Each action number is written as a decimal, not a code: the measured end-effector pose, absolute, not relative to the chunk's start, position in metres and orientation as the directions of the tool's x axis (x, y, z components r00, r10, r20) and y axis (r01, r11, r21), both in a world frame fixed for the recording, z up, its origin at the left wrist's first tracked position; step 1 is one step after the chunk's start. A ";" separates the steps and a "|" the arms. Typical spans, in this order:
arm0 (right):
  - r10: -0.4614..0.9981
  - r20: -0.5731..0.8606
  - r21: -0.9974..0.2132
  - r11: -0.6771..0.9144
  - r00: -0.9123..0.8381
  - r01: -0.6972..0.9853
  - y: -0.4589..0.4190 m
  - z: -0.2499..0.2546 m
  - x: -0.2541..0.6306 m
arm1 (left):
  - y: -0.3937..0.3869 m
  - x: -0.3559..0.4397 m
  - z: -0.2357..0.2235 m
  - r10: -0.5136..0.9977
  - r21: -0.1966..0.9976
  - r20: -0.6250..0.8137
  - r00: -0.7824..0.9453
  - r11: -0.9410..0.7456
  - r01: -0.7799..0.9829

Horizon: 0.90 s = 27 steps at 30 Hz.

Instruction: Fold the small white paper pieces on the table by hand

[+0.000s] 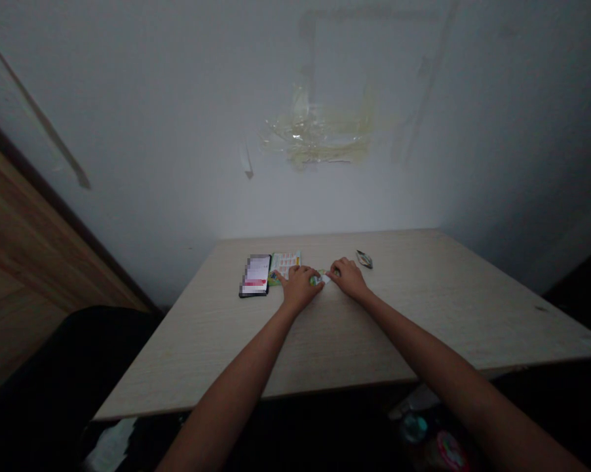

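Note:
A small piece of printed paper [325,278], white with green, lies low over the table between my two hands. My left hand [299,287] has its thumb and forefinger closed on the paper's left side, while another finger reaches out to the left over a printed sheet [286,259]. At the paper's right end, my right hand [349,278] pinches it with fingertips bent together. The printed sheet, white with a green edge and rows of small pictures, is partly covered by my left hand. Fine detail of the paper is too small to make out.
A phone [255,276] with a lit, partly blurred screen lies left of the sheet. Beyond my right hand is a small folded printed piece [364,259]. The pale wooden table [403,341] meets a wall [177,131] bearing old tape [325,141].

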State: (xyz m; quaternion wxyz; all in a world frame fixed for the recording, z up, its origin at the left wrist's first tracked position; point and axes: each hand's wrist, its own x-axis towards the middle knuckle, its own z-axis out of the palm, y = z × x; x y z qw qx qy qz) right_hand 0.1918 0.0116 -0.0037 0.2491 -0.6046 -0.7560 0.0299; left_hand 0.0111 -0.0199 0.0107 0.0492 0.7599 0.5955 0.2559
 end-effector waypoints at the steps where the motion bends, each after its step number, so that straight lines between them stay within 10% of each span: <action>1: 0.929 0.339 -0.348 0.267 -0.145 0.899 0.012 -0.004 0.192 | -0.020 0.011 0.011 0.930 0.379 0.328 0.166 -0.290 0.879; 27: 0.861 0.427 -0.537 0.487 -0.276 0.689 0.014 -0.015 0.207 | -0.026 0.003 0.020 0.854 0.217 0.359 0.376 -0.468 0.857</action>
